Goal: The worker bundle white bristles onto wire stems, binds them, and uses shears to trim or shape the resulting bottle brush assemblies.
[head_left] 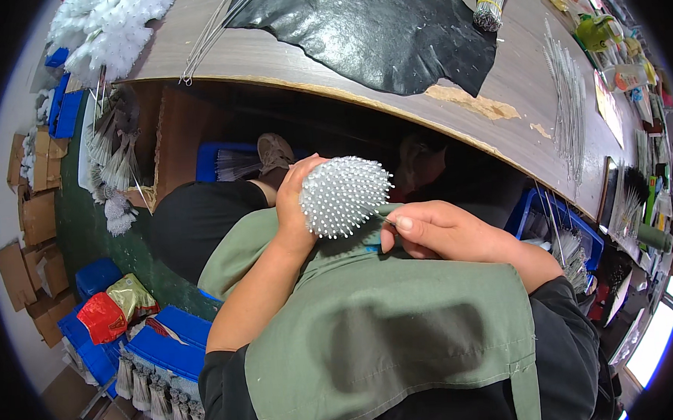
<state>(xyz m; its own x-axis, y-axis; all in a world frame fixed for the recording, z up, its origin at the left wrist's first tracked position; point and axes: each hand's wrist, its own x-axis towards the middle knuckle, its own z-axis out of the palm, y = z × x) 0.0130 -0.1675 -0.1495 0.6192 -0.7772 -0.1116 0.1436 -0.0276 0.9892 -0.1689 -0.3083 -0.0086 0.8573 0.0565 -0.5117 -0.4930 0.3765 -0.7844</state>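
Above my lap, my left hand point(296, 189) is wrapped round a dense bundle of thin stalks with white bead tips point(345, 196). The tips fan out in a rounded dome that faces up and hides the stalks below. To its right, my right hand point(435, 232) pinches a thin wire-like piece point(384, 218) between thumb and forefinger. The piece points at the lower right edge of the bundle; I cannot tell whether it touches. A green apron point(401, 305) covers my lap beneath both hands.
A wooden table point(172, 56) with a chipped edge stands ahead, bearing a black sheet point(374, 36), a tied wire bundle point(490, 4) and loose wires point(567, 102). White-tipped clusters point(107, 28) lie at far left. Blue bins point(173, 345) and cardboard boxes point(45, 159) flank my left; another blue bin point(528, 211) is right.
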